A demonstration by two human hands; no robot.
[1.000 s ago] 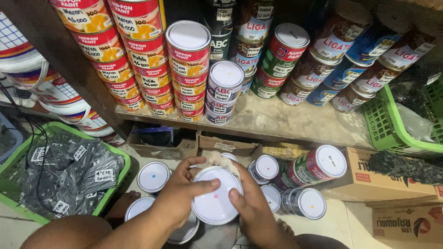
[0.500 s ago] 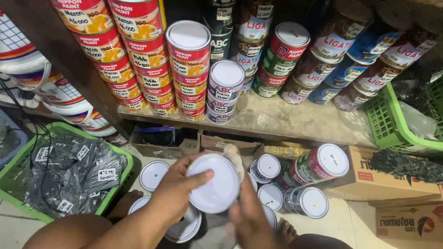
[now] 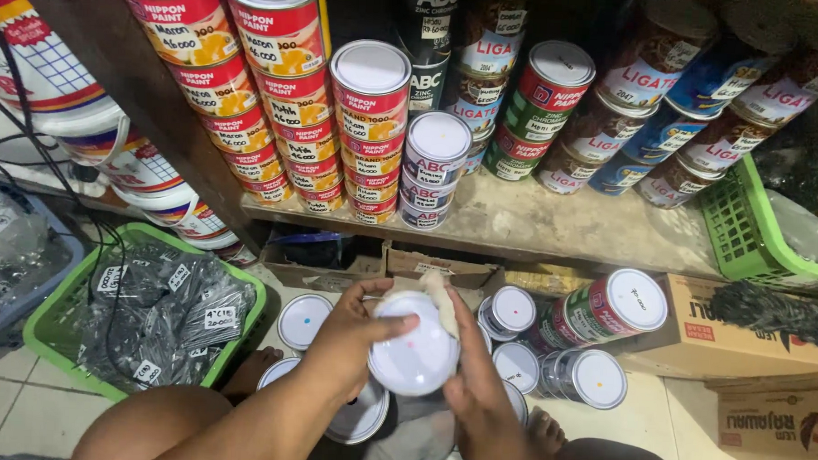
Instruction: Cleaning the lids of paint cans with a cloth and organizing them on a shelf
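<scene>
Both my hands hold one paint tin [image 3: 415, 355] with a white lid, raised above the floor in front of a low shelf. My left hand [image 3: 346, 341] grips it from the left, thumb across the lid. My right hand [image 3: 476, 386] clasps the right side and presses a pale cloth [image 3: 440, 293] against the tin's upper edge. Several other white-lidded tins [image 3: 594, 377] stand or lie on the floor around it. One red and green tin [image 3: 606, 311] lies on its side to the right.
The wooden shelf [image 3: 554, 228] carries stacked red tins [image 3: 369, 120], small white-topped tins [image 3: 434, 167] and brown jars. A green basket [image 3: 43, 340] with black packets sits at left, another green basket [image 3: 744, 233] at right. Cardboard boxes [image 3: 767, 347] lie on the tiled floor.
The tin has been lifted and turned between my hands. My right hand moved from below up along its right side with the cloth.
</scene>
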